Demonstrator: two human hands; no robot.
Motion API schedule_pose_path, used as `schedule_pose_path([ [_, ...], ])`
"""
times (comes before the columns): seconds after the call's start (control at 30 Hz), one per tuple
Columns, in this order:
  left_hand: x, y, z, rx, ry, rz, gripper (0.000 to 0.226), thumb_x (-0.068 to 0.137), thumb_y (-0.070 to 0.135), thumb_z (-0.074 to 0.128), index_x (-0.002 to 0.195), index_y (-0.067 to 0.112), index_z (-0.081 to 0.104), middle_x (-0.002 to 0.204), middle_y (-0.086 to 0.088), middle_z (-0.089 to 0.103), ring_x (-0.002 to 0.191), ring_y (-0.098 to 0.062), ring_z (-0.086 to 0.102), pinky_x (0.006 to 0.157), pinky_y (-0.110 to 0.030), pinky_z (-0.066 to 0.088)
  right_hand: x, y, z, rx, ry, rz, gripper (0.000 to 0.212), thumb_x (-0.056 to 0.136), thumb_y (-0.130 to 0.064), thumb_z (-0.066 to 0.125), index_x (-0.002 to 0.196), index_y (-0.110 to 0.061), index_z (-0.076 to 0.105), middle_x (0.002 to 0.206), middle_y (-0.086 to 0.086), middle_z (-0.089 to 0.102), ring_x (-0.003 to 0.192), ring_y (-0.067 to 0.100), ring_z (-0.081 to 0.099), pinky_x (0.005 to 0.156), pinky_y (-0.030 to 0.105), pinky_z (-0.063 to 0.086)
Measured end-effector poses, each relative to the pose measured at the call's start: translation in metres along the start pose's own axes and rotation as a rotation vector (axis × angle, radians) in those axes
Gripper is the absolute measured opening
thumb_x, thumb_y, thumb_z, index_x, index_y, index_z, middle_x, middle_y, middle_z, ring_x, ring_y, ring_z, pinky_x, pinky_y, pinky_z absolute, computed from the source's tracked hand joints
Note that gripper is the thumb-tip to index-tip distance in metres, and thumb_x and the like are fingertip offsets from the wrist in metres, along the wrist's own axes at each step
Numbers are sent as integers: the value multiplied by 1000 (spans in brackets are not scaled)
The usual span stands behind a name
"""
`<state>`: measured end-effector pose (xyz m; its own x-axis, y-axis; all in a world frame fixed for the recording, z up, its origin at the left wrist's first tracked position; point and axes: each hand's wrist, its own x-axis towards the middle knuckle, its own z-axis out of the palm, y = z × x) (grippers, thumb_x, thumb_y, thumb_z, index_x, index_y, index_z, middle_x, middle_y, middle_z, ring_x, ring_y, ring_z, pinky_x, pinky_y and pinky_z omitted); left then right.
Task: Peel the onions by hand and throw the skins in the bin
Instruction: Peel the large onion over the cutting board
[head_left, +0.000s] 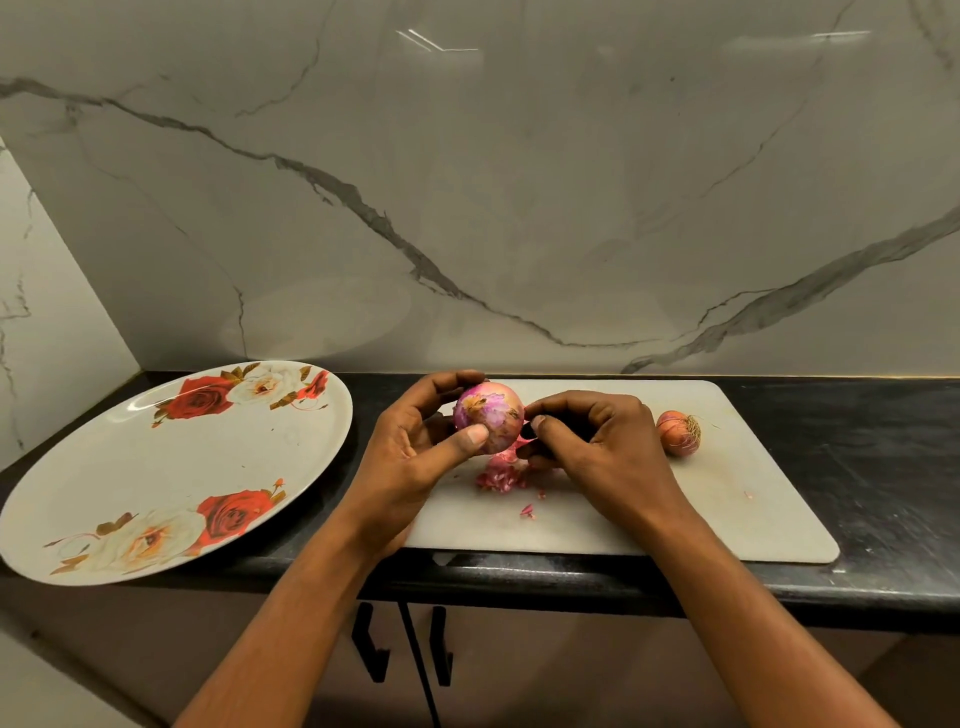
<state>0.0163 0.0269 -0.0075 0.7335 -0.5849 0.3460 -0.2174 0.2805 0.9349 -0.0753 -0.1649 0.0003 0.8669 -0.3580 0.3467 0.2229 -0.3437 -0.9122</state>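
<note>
- Head view, centre frame: left hand (415, 447) is gripping one round, glossy purple onion (488, 415) with papery patches.
- Right hand (597, 441) is pinching a thin pink skin strip (522, 441) at its lower right.
- One smaller unpeeled onion (678, 433), root hairs showing, is lying further right on the pale, rounded cutting board (727, 509).
- One crumpled skin heap (501, 477) is lying beneath the held onion.
- One oval rose-printed plate (156, 467) is sitting lower left.

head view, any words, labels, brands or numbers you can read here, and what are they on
No text can be read in this view.
The plate bears only printed roses, no lettering.
The cutting board, the held onion, the onion on the board and the marble wall carry no label, brand or number.
</note>
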Motion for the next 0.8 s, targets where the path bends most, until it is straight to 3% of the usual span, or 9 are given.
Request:
schedule_pose_path([
  [0.13, 0, -1, 1, 12, -3, 0, 54, 90, 6, 74, 141, 18, 63, 138, -6, 65, 124, -32, 67, 98, -42, 60, -1, -3, 0, 12, -52, 45, 20, 105, -16, 63, 106, -9, 82, 90, 6, 82, 81, 22, 81, 76, 45, 67],
  [0.27, 0, -1, 2, 39, -18, -4, 57, 90, 8, 77, 143, 17, 62, 139, -9, 65, 126, -33, 66, 100, -44, 59, -1, -8, -1, 154, -152, 154, 33, 102, -19, 67, 135, -19, 69, 99, 7, 82, 84, 27, 81, 79, 43, 67],
  [0.43, 0, 0, 2, 87, -35, 6, 58, 90, 2, 75, 145, 12, 60, 139, -7, 64, 127, -31, 66, 103, -45, 57, 0, -13, -3, 236, -204, 168, 30, 99, -8, 69, 123, -25, 73, 100, 3, 82, 90, 25, 81, 76, 29, 65],
  [0.8, -2, 2, 2, 170, -60, 8, 59, 89, 6, 77, 145, 14, 60, 142, -3, 62, 128, -29, 65, 103, -52, 57, 1, -8, -6, 271, -213, 175, 31, 97, -7, 70, 128, -10, 73, 105, 8, 82, 96, 27, 80, 81, 34, 66],
])
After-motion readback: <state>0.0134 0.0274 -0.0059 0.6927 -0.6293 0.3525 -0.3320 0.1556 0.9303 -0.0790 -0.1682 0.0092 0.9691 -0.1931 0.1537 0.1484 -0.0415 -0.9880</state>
